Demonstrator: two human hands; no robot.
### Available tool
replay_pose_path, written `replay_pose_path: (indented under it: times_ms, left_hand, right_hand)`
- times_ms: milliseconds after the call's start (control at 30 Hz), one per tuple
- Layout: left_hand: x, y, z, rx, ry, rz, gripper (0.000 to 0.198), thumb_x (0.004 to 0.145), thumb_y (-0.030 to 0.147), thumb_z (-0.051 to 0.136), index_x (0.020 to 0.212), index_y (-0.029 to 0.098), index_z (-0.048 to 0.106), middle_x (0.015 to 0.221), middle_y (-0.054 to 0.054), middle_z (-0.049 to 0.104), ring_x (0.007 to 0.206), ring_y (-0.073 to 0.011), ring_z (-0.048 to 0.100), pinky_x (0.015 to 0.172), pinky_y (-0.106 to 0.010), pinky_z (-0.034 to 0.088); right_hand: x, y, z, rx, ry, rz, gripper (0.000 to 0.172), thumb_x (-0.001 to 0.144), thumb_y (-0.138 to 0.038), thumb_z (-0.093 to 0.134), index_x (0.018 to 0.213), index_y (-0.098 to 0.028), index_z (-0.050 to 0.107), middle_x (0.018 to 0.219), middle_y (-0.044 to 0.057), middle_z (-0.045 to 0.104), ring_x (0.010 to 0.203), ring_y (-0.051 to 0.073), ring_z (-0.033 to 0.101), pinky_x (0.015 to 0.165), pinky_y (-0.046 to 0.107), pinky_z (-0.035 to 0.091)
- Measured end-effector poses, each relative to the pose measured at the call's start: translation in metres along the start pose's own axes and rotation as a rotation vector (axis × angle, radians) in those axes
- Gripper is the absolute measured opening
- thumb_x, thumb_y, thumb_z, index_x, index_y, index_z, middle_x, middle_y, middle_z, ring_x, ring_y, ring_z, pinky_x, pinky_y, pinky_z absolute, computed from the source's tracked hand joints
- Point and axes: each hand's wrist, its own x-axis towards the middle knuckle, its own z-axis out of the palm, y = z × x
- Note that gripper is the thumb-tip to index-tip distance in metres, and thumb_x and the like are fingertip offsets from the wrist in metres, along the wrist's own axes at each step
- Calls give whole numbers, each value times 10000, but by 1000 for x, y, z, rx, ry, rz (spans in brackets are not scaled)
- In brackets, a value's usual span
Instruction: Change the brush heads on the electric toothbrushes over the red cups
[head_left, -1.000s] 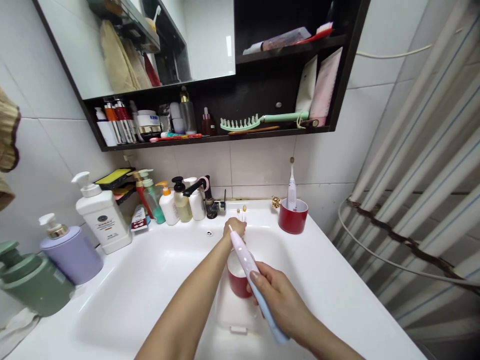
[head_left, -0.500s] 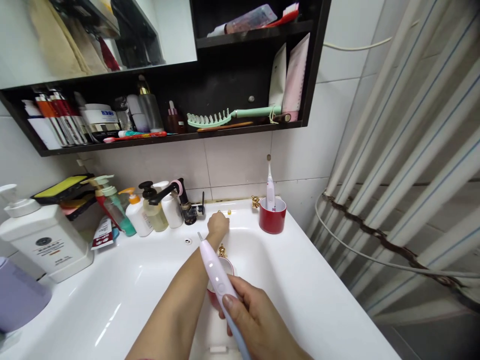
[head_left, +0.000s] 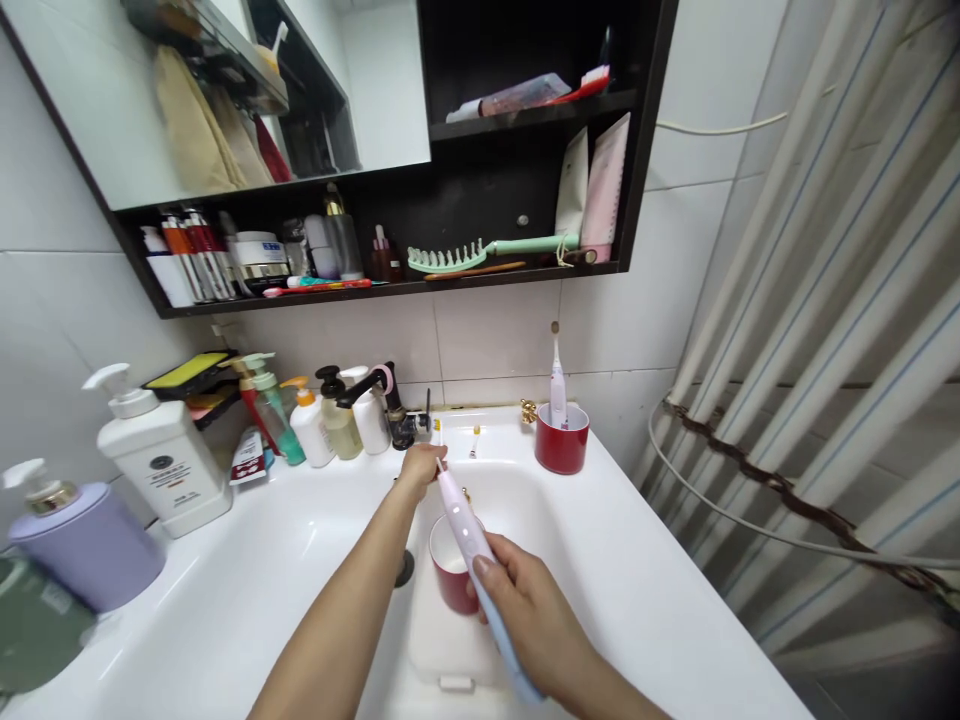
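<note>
My right hand (head_left: 525,595) is wrapped round an electric toothbrush handle (head_left: 480,560), pink at the top and pale blue below. Its thin metal shaft points up without a brush head. Over the back of the sink, my left hand (head_left: 420,470) pinches a small white toothbrush head (head_left: 440,432) with yellow at its tip. Just right of it, another brush head (head_left: 475,442) lies on the rear ledge. Below the handle a red cup (head_left: 452,580) with a white inside stands on a white board (head_left: 427,640) in the basin, partly covered by my right hand.
A second red cup (head_left: 561,450) on the right ledge holds an upright electric toothbrush (head_left: 557,390). The black faucet (head_left: 397,415) rises behind the basin. Several pump bottles (head_left: 161,460) line the left side. Overhead hangs a dark shelf (head_left: 495,180) with a green hairbrush (head_left: 450,258).
My left hand has drawn back from the rear ledge, slightly left, bringing up a brush head. The view has shifted, showing more of the left side. My right hand still grips the handle.
</note>
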Motion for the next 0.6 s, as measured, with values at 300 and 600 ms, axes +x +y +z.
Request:
replay_pose_path:
  times_ms: [300,600]
  left_hand:
    - [-79,0,-49,-511,-126,-113,129,641,237,493,619,136,416,530,0,511,468,-67,516,495,-173,425]
    - [-88,-6,-52,-608,-150,-108,130,612,202,525,611,136,413,485,4,511,430,-69,507,454,-163,415]
  right_hand:
    - [-6,10,19,41,-91,266,256,689,-385,362,718,-146,448,587,-13,445,437,62,402,375,181,309]
    - [-8,17,28,101,-98,313,274,671,-411,383,732,-149,435,565,-23,446,406,52,389,356,176,296]
